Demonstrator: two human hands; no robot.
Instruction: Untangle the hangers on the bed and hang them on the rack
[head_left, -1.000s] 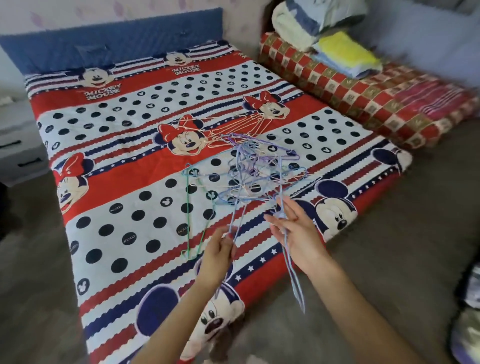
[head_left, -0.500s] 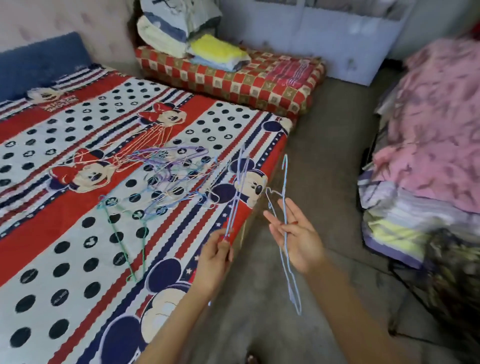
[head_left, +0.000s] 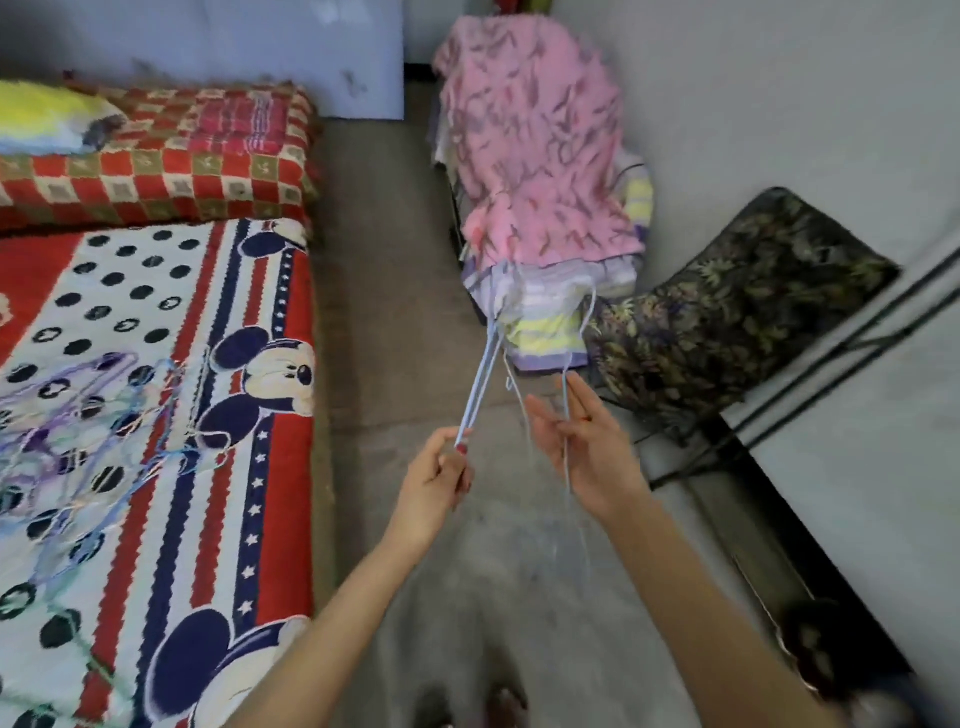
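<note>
Head view has swung right: bed (head_left: 156, 364) now at left, left hand (head_left: 436, 480) pinching blue hanger (head_left: 480, 384), right hand (head_left: 587, 447) (fingers loosely curled) grasping another hanger (head_left: 567, 415).

pink blanket (head_left: 535, 150) draped on folded linens, ahead of hands | dark floral cushion (head_left: 727, 312) right | checkered mattress (head_left: 156, 176) far left

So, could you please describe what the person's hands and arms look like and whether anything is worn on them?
Both forearms are bare, with no sleeves in view. The left hand has red polish on the one fingernail that shows. The right hand shows no ring, watch, bracelet or glove; its nails cannot be made out. No wristwear appears on the left either.
</note>
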